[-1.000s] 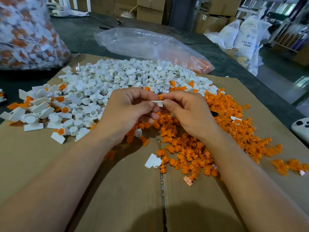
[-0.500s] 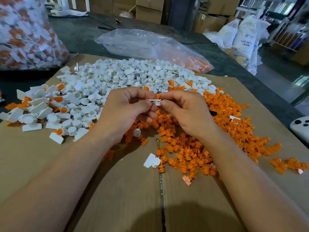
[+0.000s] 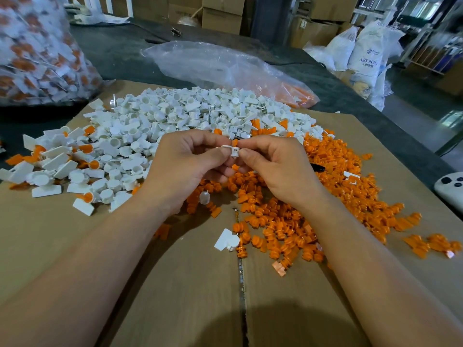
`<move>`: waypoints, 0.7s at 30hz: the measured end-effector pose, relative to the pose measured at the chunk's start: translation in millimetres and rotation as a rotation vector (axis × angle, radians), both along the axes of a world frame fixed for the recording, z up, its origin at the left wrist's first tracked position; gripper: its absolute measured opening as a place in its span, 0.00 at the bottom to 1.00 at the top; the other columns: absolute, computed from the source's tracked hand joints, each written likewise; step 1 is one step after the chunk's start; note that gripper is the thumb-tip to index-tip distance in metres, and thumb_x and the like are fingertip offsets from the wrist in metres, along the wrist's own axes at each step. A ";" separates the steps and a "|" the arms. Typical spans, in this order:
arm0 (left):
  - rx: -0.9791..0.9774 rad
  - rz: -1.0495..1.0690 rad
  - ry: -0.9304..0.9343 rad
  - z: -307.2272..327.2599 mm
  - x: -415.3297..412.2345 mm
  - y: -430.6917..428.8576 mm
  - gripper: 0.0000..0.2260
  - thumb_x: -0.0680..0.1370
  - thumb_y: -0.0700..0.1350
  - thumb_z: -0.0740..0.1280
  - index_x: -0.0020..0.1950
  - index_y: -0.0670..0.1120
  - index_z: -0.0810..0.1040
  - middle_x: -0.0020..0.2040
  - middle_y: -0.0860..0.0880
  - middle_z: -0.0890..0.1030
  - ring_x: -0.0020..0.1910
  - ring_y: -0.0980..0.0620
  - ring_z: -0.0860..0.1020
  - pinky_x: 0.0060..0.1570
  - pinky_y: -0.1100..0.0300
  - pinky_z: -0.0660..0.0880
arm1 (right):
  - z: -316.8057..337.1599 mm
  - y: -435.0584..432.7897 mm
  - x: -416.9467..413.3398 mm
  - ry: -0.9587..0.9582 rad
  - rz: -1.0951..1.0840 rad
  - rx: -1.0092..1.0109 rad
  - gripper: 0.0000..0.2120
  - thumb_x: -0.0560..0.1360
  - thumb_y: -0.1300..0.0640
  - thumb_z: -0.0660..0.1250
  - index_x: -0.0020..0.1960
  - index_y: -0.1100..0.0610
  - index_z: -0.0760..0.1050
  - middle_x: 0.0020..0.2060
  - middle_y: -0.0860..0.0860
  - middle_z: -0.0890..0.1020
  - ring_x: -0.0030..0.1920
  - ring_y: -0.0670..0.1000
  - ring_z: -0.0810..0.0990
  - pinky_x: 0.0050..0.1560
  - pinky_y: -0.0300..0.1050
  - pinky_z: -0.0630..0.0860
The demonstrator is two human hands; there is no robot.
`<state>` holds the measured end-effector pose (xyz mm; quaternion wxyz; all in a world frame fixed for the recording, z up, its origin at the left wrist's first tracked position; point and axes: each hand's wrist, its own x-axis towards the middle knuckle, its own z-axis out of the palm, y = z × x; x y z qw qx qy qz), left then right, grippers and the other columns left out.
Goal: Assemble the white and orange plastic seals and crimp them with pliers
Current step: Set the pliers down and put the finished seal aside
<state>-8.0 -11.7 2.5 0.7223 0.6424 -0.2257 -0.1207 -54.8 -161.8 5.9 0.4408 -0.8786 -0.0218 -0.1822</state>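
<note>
Two hands meet above the cardboard sheet [image 3: 175,284]: the left hand [image 3: 185,166] and right hand [image 3: 273,169] both pinch one white seal body [image 3: 231,149], an orange insert [image 3: 235,142] seemingly seated on top (partly hidden by fingertips). White pieces [image 3: 175,116] are heaped beyond, orange pieces [image 3: 325,196] rightward.

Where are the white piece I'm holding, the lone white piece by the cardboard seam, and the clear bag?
held white piece [image 3: 234,151]: head view, its body.
lone white piece [image 3: 223,238]: head view, its flat tag.
clear bag [image 3: 213,63]: head view, its middle.
</note>
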 end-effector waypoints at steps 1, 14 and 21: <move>0.004 0.000 -0.001 -0.2 0.1 0.1 0.06 0.74 0.33 0.66 0.44 0.43 0.79 0.29 0.48 0.82 0.28 0.53 0.80 0.29 0.65 0.77 | -0.3 0.2 -0.2 0.001 0.000 0.003 0.09 0.75 0.63 0.64 0.54 0.59 0.78 0.37 0.44 0.80 0.34 0.38 0.79 0.41 0.32 0.76; 0.035 0.199 -0.015 -3.2 7.1 2.4 0.03 0.73 0.39 0.70 0.40 0.46 0.81 0.27 0.54 0.79 0.23 0.58 0.74 0.23 0.68 0.71 | 0.6 1.4 -1.0 0.037 -0.035 -0.052 0.09 0.75 0.57 0.66 0.54 0.54 0.79 0.39 0.46 0.82 0.40 0.44 0.81 0.46 0.38 0.76; -0.415 0.355 0.375 1.1 24.2 16.9 0.03 0.77 0.34 0.63 0.46 0.40 0.74 0.31 0.48 0.83 0.34 0.54 0.82 0.29 0.69 0.75 | 0.2 -1.7 -0.4 0.041 -0.050 -0.071 0.07 0.74 0.57 0.66 0.52 0.54 0.79 0.37 0.39 0.78 0.38 0.38 0.77 0.42 0.29 0.73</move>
